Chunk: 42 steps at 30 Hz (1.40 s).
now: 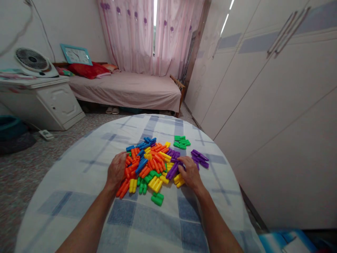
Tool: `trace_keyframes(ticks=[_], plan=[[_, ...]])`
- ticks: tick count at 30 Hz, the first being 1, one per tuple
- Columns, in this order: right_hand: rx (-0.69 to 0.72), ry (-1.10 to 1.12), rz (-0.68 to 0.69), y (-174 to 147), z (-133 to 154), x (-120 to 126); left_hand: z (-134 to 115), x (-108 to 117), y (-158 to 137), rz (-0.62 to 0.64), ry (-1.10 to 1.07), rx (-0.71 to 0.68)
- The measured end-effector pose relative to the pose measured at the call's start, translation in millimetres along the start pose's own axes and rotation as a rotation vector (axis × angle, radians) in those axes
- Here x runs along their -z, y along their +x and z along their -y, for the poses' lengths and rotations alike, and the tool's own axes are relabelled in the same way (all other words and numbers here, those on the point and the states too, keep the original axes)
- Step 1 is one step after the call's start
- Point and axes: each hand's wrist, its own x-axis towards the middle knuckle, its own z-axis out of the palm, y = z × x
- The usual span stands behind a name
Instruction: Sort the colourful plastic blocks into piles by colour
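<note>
A mixed pile of plastic tube-shaped building blocks lies on the table, with orange (155,162), blue (141,166), yellow (155,184), green (143,187) and purple pieces. My left hand (117,171) rests at the pile's left edge, beside orange blocks; its fingers are loosely curved and partly hidden. On the right side, my right hand (191,172) has thumb and fingers around a purple block (172,170). Below that hand sit yellow blocks (179,180). Apart from the pile are a green group (181,142) and a purple group (200,159).
The round table wears a checked cloth (155,225). One green block (157,199) lies near the pile's front. Tall wardrobe doors (263,105) stand close on the right. Beyond are a bed (126,88) and a white cabinet (60,102) with a fan (34,61).
</note>
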Motion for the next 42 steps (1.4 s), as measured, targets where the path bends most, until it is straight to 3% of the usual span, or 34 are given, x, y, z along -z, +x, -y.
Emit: trace_keyframes(ticks=[6,14,19,26,31,37,42], plan=[[0.067,-0.007,0.148,-10,7,-2,-5,2,-1,0.018,0.049,-0.032],[0.114,-0.018,0.134,-5,8,-6,-2,2,-1,0.011,0.042,-0.016],[0.103,0.041,-0.016,-3,6,-1,-5,3,-2,0.009,0.052,-0.025],[-0.268,0.071,-0.42,-12,-38,37,-2,3,-1,0.007,0.054,-0.021],[-0.428,-0.05,-0.439,-20,-70,49,0,2,-1,-0.006,0.043,-0.03],[-0.44,-0.22,-0.388,-24,-77,41,-2,3,-2,-0.002,0.053,-0.025],[-0.394,-0.32,-0.467,-24,-74,42,-1,2,-3,0.004,0.042,-0.02]])
